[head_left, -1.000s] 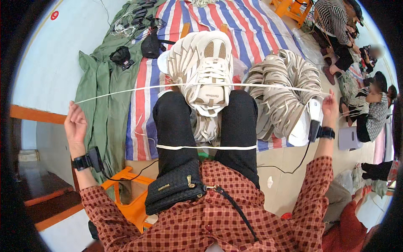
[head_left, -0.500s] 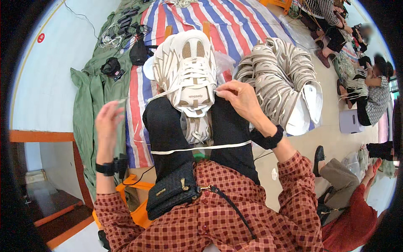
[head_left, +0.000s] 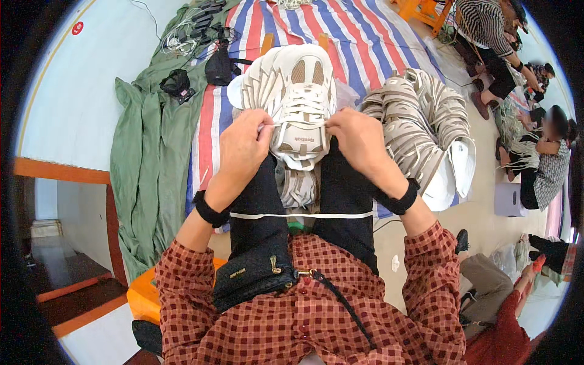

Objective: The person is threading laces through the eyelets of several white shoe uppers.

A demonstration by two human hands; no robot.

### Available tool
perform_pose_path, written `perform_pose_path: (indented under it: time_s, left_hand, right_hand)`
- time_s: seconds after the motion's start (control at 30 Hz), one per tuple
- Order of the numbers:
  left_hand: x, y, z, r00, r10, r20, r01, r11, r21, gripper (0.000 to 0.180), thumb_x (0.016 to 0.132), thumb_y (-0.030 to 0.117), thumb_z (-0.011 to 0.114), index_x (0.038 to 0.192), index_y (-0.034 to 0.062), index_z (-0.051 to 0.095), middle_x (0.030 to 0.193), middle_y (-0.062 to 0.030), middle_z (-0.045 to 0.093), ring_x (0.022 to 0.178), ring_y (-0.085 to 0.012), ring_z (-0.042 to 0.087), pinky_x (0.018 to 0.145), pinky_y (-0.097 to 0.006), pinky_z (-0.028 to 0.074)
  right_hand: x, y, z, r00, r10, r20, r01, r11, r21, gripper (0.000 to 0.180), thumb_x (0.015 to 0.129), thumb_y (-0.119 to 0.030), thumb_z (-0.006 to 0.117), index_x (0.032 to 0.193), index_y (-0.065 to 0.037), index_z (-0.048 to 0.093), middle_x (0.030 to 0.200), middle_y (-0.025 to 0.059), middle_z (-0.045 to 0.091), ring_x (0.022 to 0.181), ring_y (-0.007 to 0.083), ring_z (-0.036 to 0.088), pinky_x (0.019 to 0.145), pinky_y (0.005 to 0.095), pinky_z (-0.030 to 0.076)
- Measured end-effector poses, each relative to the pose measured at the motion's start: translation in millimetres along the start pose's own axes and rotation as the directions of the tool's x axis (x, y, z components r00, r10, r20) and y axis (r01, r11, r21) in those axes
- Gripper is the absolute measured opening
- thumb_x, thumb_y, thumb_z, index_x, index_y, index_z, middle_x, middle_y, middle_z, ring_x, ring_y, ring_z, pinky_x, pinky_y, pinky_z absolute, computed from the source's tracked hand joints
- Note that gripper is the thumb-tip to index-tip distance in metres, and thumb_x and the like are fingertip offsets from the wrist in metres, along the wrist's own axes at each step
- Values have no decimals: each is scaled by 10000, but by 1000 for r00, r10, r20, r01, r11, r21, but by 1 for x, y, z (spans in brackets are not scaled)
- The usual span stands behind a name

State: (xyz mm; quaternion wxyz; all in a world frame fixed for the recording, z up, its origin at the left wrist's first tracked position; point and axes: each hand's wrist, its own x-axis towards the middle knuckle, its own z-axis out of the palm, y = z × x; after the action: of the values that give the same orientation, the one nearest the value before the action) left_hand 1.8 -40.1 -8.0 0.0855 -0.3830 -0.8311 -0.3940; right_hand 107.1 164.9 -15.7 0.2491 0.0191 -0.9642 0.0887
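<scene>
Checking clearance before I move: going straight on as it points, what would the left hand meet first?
Likely the left side of the front white-and-beige shoe upper, just ahead of the left hand; exact depth is unclear.

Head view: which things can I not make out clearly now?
Head view:
Pinched shoelace parts: covered by left hand and right hand.
Rear sneakers: mostly hidden by the front sneaker.
Orange stool: largely covered by the checked sleeve.
Person in red: cut off by lower-right rim.
</scene>
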Motion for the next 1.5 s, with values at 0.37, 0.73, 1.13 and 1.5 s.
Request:
perform_pose_path:
  time_s: [0.37, 0.73, 1.13, 1.5]
  left_hand:
    - [13, 2, 6, 975, 160, 155, -188, 963, 194, 120, 762, 105, 625, 844, 66, 547, 844, -107, 558, 724, -301, 585, 609, -399, 460]
    - [-1, 15, 15, 990, 137, 32, -140, 973, 181, 238, 747, 52, 619, 974, 78, 552, 872, -99, 558, 764, -309, 590, 610, -401, 470]
    - [11, 20, 2, 868, 322, 378, -494, 641, 588, 113, 807, 90, 535, 919, 82, 545, 927, -112, 522, 821, -294, 559, 666, -392, 440]
    - [-8, 31, 7, 833, 465, 301, -553, 728, 404, 195, 717, 44, 513, 908, 40, 555, 909, -145, 554, 863, -325, 535, 731, -411, 425]
  right_hand:
    - [-17, -7, 27, 798, 508, 323, -557, 418, 718, 202, 744, -180, 717, 764, 1, 630, 670, 59, 606, 591, 106, 547, 557, 262, 443]
    - [-25, -19, 12, 947, 291, -134, -231, 911, 342, 145, 771, -62, 598, 899, -54, 530, 783, 135, 566, 719, 311, 612, 615, 402, 489]
    - [10, -39, 20, 955, -71, 288, 122, 979, -163, 139, 702, -200, 591, 680, -92, 674, 708, 134, 634, 736, 267, 642, 539, 385, 502]
    - [-45, -34, -14, 936, -351, -3, 345, 917, 203, 145, 718, -158, 579, 828, -63, 573, 924, 108, 531, 896, 245, 550, 672, 352, 490]
